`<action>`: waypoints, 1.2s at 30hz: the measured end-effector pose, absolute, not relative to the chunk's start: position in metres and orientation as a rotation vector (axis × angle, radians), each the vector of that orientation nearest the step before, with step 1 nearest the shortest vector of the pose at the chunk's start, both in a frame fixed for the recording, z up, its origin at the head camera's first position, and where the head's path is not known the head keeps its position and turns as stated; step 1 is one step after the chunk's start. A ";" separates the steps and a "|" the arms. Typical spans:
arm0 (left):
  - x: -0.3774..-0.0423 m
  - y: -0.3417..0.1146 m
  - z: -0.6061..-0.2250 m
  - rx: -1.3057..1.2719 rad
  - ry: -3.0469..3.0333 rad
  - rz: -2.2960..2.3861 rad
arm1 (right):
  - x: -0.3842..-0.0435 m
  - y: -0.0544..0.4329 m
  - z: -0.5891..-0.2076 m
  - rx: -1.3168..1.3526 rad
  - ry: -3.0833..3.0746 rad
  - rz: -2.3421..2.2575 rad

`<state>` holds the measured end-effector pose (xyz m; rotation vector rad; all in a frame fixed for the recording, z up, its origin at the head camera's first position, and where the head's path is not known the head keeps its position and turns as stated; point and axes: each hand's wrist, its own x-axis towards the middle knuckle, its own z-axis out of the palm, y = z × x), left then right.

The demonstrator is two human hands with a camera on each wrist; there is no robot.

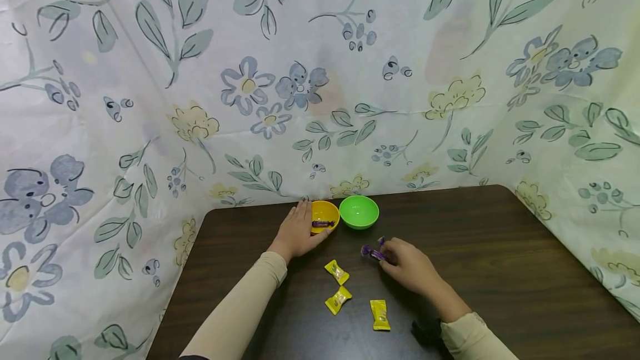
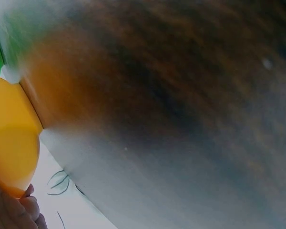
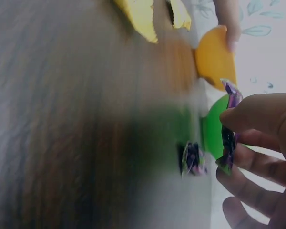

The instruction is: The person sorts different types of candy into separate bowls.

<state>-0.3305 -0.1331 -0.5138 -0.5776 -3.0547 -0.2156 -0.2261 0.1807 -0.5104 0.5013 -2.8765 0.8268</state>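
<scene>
My left hand (image 1: 301, 230) cups the left side of a yellow bowl (image 1: 325, 213), thumb round its front and fingers round its back. One purple-wrapped candy (image 1: 323, 224) lies inside that bowl. A green bowl (image 1: 359, 211) stands right beside it with nothing showing inside. My right hand (image 1: 400, 260) pinches a purple candy (image 3: 227, 143) between thumb and fingers, low over the table in front of the green bowl (image 3: 210, 129). A second purple candy (image 3: 193, 159) lies on the table just beside it. Three yellow-wrapped candies (image 1: 337, 271) (image 1: 338, 299) (image 1: 380, 314) lie nearer to me.
The dark wooden table (image 1: 500, 249) is walled on its left, back and right by a hanging floral cloth (image 1: 300, 99). Both bowls stand close to the back edge. The left wrist view is mostly blurred table with the yellow bowl (image 2: 9, 138) at its left.
</scene>
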 end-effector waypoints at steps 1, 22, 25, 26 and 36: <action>-0.330 -0.133 -0.514 -0.576 -3.057 -0.213 | -0.227 0.179 -0.510 0.505 -2.874 0.828; -0.329 -0.132 -0.512 -0.583 -3.058 -0.238 | -0.248 0.148 -0.495 0.504 -2.753 0.925; -0.328 -0.132 -0.512 -0.585 -3.049 -0.244 | -0.252 0.142 -0.495 0.473 -2.748 0.962; -0.328 -0.132 -0.513 -0.585 -3.049 -0.240 | -0.254 0.140 -0.494 0.463 -2.745 0.972; -0.327 -0.132 -0.511 -0.599 -3.036 -0.224 | -0.272 0.123 -0.488 0.443 -2.711 0.994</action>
